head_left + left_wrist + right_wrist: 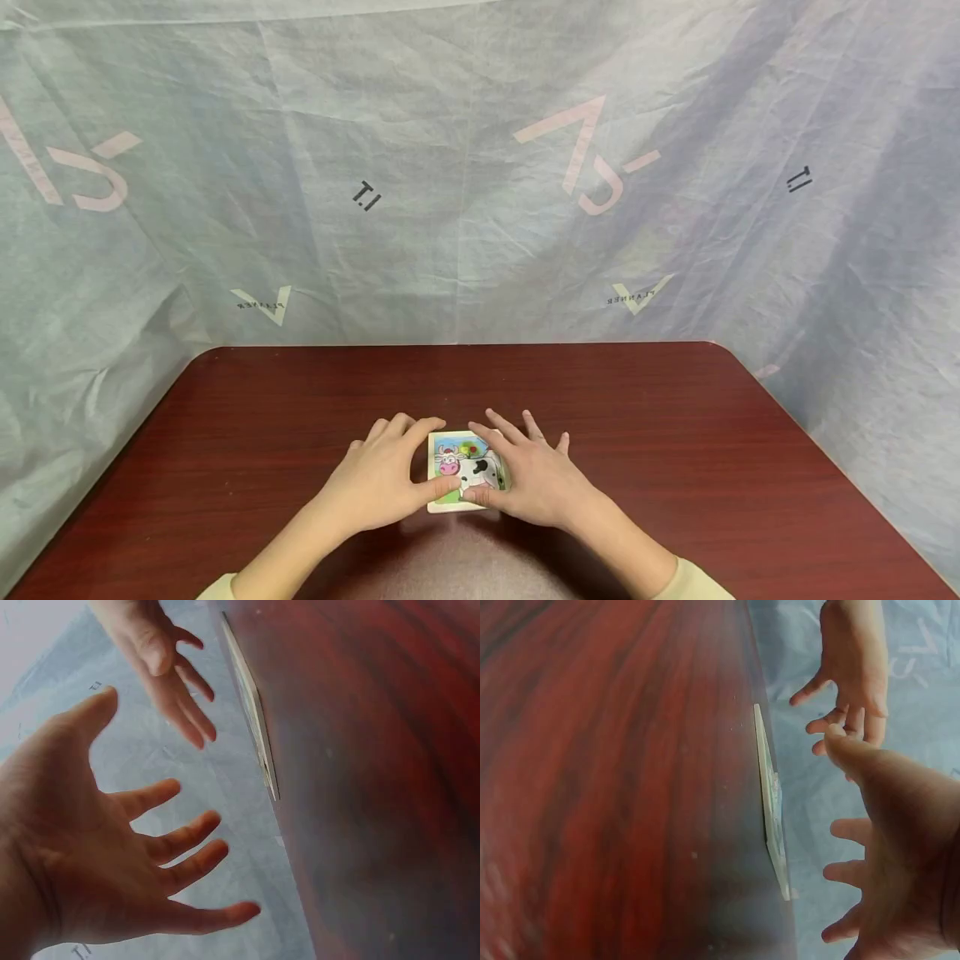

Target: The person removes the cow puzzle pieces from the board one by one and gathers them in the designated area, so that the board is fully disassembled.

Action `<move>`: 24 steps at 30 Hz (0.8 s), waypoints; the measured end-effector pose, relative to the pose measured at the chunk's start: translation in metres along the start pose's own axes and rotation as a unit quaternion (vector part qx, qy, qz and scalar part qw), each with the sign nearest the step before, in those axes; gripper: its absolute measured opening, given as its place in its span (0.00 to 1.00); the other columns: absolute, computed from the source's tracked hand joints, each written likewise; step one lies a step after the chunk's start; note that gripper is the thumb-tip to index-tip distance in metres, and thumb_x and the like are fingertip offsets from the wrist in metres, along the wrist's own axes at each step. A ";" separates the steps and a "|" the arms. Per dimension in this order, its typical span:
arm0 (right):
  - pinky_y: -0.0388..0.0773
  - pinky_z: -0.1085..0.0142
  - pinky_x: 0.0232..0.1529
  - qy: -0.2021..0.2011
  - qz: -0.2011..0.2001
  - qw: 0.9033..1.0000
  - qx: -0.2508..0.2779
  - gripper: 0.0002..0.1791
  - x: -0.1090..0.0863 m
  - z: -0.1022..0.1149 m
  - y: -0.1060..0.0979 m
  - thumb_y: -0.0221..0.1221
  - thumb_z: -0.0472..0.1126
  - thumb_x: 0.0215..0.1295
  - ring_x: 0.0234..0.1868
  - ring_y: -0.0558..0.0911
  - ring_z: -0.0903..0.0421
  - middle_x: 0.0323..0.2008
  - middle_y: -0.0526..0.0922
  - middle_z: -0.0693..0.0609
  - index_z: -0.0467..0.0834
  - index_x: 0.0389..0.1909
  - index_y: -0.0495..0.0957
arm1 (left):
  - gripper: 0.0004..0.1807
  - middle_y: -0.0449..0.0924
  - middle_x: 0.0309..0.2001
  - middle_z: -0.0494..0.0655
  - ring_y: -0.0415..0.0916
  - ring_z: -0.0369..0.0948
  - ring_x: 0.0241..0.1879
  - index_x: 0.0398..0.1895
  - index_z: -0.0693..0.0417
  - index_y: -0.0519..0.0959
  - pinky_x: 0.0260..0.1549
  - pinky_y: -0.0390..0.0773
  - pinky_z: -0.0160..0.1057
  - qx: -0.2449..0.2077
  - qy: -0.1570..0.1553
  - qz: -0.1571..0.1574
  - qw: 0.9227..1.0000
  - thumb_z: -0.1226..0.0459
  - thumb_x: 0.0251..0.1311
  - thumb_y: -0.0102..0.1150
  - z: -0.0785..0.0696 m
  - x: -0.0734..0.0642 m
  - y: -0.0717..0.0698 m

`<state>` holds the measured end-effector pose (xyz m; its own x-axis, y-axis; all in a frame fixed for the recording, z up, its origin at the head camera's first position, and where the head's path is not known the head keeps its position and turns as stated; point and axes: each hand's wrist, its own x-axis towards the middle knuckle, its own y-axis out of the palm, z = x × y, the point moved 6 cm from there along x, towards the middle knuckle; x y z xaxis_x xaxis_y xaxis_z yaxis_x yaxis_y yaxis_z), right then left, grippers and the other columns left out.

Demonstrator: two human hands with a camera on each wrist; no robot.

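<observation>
A small square picture board with a cartoon cow (477, 472) lies flat near the front middle of the table. It looks like a puzzle in a pale wooden frame. Over its left side hovers my left hand (386, 477), fingers spread and thumb apart. Above the right side is my right hand (542, 477), its fingers also spread, hiding part of that edge. Both wrist views show a gap between the hands and the board (253, 705). Seen edge-on in the right wrist view, the board (768, 799) rests on the tabletop with a slightly raised part on its face.
The dark red-brown wooden table (300, 400) has rounded far corners. Pale grey printed cloth (450, 167) hangs behind it and along both sides. Light sleeves (690, 579) show at the bottom of the head view.
</observation>
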<state>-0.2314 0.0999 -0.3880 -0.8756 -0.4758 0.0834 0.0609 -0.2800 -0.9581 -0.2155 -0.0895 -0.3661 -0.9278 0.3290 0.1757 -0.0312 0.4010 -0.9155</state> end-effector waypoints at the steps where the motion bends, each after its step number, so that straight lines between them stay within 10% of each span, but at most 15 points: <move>1: 0.54 0.16 0.49 -0.002 0.003 1.000 0.004 0.45 0.001 -0.001 0.002 0.58 0.75 0.59 0.72 0.58 0.27 0.77 0.60 0.53 0.62 0.76 0.63 | 0.39 0.76 0.51 0.43 0.72 0.46 0.52 0.67 0.39 0.74 0.41 0.75 0.60 -0.014 -0.001 0.004 1.000 0.34 0.56 0.64 0.002 0.001 0.001; 14: 0.54 0.16 0.47 -0.011 0.024 0.999 0.023 0.36 0.005 -0.007 0.020 0.64 0.66 0.62 0.72 0.60 0.30 0.75 0.64 0.54 0.63 0.71 0.70 | 0.22 0.74 0.37 0.44 0.69 0.40 0.31 0.55 0.54 0.78 0.26 0.70 0.38 -0.240 -0.020 0.038 0.970 0.53 0.63 0.68 0.027 0.014 0.017; 24: 0.53 0.16 0.49 -0.007 0.040 0.999 0.007 0.36 0.006 -0.008 0.023 0.62 0.66 0.64 0.74 0.58 0.32 0.76 0.62 0.54 0.63 0.71 0.70 | 0.19 0.75 0.33 0.44 0.69 0.40 0.26 0.51 0.57 0.80 0.23 0.69 0.35 -0.278 -0.053 0.032 0.958 0.58 0.60 0.70 0.037 0.018 0.024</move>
<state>-0.2392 0.0968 -0.4118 -0.8613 -0.5079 0.0102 0.1370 -0.2515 -0.9581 -0.2465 -0.1057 -0.3984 -0.9548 0.2910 0.0608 0.2027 0.7868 -0.5830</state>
